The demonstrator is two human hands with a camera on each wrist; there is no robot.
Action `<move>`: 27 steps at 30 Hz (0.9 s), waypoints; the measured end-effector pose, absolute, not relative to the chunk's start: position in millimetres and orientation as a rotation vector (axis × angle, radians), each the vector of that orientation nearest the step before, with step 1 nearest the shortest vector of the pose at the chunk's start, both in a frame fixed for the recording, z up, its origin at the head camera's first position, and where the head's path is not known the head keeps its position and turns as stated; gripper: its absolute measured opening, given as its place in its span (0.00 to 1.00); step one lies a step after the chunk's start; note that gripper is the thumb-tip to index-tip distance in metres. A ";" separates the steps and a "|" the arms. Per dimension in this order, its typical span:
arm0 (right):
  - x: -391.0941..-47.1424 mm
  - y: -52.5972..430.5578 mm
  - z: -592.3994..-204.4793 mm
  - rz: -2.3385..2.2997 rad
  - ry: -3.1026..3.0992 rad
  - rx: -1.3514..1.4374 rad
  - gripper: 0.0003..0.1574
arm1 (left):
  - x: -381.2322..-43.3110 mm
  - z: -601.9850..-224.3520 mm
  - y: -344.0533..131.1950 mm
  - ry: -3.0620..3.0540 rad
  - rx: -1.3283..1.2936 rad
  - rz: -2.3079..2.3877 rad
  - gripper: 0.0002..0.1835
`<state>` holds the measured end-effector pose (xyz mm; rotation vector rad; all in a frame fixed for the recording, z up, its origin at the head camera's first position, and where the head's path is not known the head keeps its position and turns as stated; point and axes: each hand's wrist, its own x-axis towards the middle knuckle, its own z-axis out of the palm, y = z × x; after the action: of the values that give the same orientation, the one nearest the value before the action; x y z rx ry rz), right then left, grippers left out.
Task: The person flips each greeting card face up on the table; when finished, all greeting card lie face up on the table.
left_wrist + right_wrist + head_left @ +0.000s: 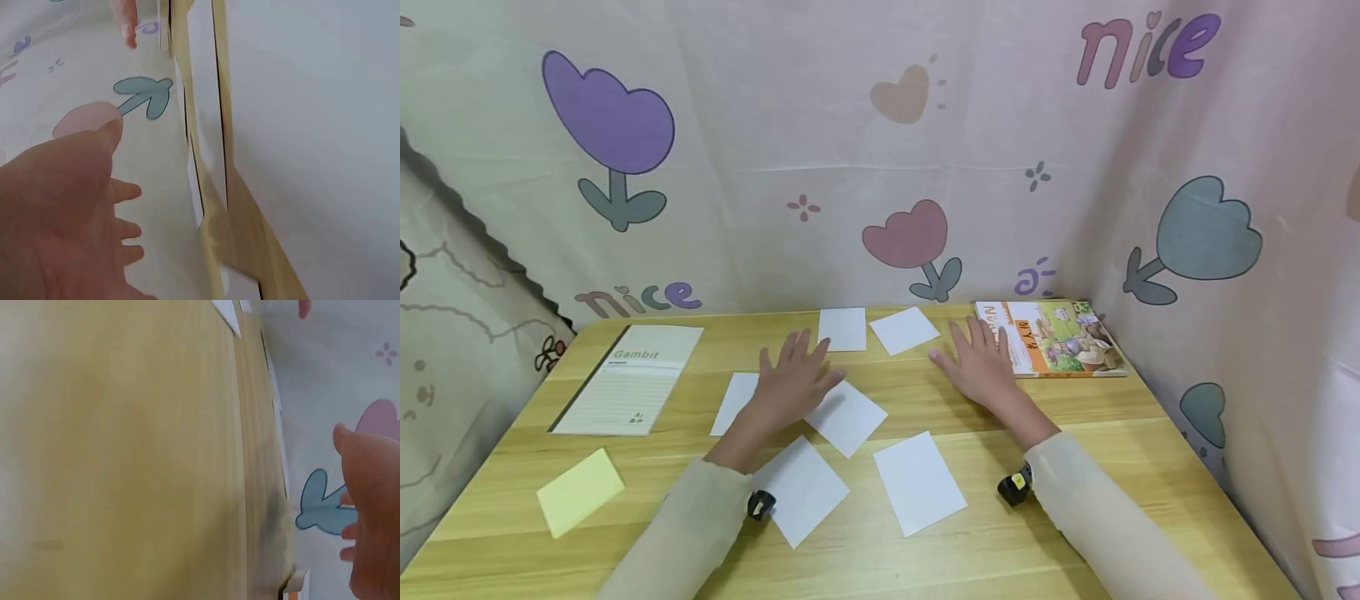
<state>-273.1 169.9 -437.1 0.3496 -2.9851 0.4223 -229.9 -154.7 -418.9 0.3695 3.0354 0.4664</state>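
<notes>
- The left hand (pixel 795 385) has its fingers spread and pinches nothing; the left wrist view shows it raised off the table (pixel 1120 425).
- The right hand (pixel 981 364) also has its fingers apart and grips nothing; its fingertips overlap the near-left part of the picture-covered book (pixel 1060 340) in the head view, and I cannot tell whether they touch it.
- 6 white sheets lie spread on the table around the left hand and between the 2 hands.
- Of these, the left sheet (pixel 732 408) and the middle sheet (pixel 850 417) are nearest the left hand, each partly hidden by it or its forearm.
- Nearer the person are the lower-left sheet (pixel 805 492) and the lower-right sheet (pixel 920 483).
- At the far edge, the upper-left sheet (pixel 842 329) and the upper-right sheet (pixel 904 331) lie just beside each other.
- Farther left are a "Gambit" notepad (pixel 625 383) and, nearer the person, a yellow sheet (pixel 580 492).
- Behind the table hangs a flower-patterned curtain (pixel 760 125).
</notes>
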 end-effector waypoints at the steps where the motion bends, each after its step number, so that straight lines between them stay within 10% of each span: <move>1: -276.6 170.8 -437.5 0.428 -2.975 0.364 0.51 | -234.3 -418.9 -150.7 3.034 0.380 0.472 0.41; 27: -371.0 164.4 -455.1 0.684 -2.949 0.519 0.34 | -335.3 -439.1 -98.1 3.011 0.367 0.709 0.25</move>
<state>-371.0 164.4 -455.1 0.5186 -2.9494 0.6835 -335.3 -98.1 -439.1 0.3665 3.0115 0.7089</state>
